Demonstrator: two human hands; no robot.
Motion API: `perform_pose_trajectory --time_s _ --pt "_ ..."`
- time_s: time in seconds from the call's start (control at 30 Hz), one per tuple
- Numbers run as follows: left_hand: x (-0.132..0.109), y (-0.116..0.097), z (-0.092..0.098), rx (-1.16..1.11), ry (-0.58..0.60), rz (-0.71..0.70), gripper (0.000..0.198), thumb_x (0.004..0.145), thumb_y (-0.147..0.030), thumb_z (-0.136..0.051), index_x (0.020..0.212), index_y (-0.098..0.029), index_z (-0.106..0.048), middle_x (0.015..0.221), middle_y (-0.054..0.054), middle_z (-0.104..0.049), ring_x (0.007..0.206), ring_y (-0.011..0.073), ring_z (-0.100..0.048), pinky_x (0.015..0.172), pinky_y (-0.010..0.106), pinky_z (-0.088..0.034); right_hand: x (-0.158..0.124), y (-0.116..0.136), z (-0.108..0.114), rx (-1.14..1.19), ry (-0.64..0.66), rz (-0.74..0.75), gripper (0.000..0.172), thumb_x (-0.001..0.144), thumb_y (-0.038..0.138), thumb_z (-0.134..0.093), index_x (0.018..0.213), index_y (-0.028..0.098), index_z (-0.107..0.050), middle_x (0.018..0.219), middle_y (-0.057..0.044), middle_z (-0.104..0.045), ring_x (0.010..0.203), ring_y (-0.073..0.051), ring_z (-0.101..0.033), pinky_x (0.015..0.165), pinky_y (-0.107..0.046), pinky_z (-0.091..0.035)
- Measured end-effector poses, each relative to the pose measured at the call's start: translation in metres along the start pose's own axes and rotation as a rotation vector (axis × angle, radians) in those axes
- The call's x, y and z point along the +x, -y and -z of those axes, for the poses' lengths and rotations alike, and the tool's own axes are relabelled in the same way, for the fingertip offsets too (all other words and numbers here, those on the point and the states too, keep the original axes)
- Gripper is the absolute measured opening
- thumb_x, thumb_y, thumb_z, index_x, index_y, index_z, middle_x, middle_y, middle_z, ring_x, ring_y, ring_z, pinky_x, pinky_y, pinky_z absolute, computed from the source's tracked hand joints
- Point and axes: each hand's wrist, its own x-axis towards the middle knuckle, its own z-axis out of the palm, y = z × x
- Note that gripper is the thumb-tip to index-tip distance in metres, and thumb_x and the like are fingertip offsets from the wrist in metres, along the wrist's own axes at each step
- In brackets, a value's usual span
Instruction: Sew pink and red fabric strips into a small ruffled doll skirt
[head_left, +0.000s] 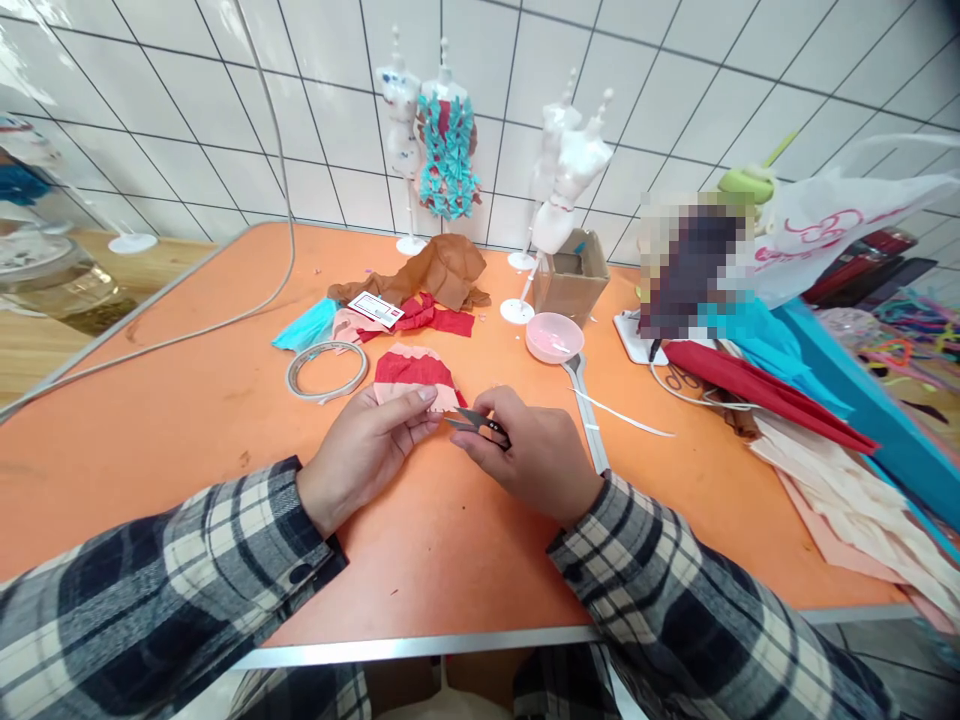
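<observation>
Snips beside a red-and-pink piece, scraps and dress forms beyond.
Around the piece [412, 368] on the orange tabletop [450, 590], a tape roll [290, 373] lay at 9 o'clock, a white card [376, 310] at 11 and a crumpled brown scrap [442, 270] at 12; a teal-clad form [448, 160] rose behind the scrap, a white form [577, 165] stood toward 1, and a box [574, 285] sat at 2. A pink bowl [555, 340] rested at the right hand's [544, 460] 12 o'clock. The left hand [367, 445] pinched the piece at its 1 o'clock, thumb overlapping the lower edge. The right hand was clamped on the snips [480, 425], blades apart, tips at the piece's 4 o'clock edge; contact could not be told.
</observation>
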Motion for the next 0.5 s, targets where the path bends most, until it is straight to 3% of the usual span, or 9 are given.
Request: perform_pose_trajectory --time_s 0.27,0.5 --pt "-0.003 -0.003 -0.004 0.034 0.137 -0.024 0.017 0.088 -0.024 -0.077 0.077 -0.012 -0.083 0.078 0.009 -0.079 0.073 0.017 -0.073 0.075 0.024 -0.061 0.002 0.008 -0.006 -0.185 0.203 -0.039 0.044 0.101 0.06 -0.052 0.11 0.018 -0.064 0.078 -0.006 -0.079 0.068 -0.021 -0.074 0.052 -0.03 -0.028" --pt "-0.002 -0.001 -0.002 0.028 0.133 -0.013 0.017 0.088 -0.022 -0.075 0.078 -0.011 -0.084 0.084 0.012 -0.082 0.08 0.0191 -0.076 0.078 0.024 -0.062 0.004 0.012 -0.003 -0.153 0.218 -0.085 0.04 0.103 0.057 -0.051 0.109 0.018 -0.062 0.083 -0.006 -0.08 0.07 -0.021 -0.074 0.054 -0.029 -0.03"
